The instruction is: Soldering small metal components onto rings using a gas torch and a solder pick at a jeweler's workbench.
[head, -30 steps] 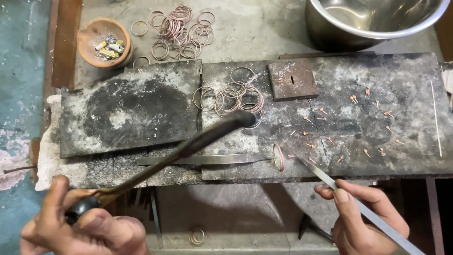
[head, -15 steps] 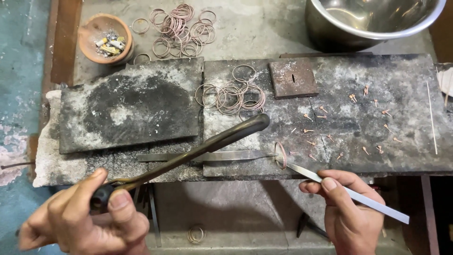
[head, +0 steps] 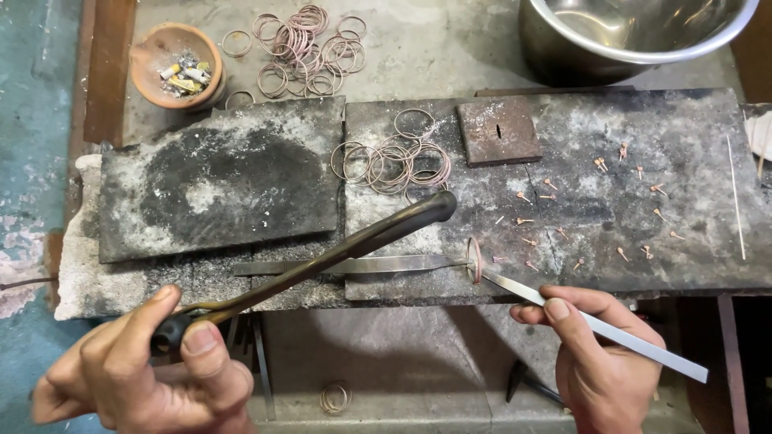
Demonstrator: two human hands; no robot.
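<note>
While the left hand (head: 145,370) grips a dark torch pipe (head: 338,249) and the right hand (head: 599,354) pinches steel tweezers (head: 595,325), a copper ring (head: 474,259) stands at the tweezer tip on scorched slabs (head: 611,201), near a steel bowl (head: 635,36).

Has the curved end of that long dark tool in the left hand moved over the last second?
Yes. The dark tool's tip has dropped back toward the person, away from the pile of wire rings it overlapped before, while the left hand grips its handle.

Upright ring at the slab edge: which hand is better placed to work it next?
Right hand, probably: its tweezers already touch the ring. The left hand holds the torch, nozzle short of it.
</note>
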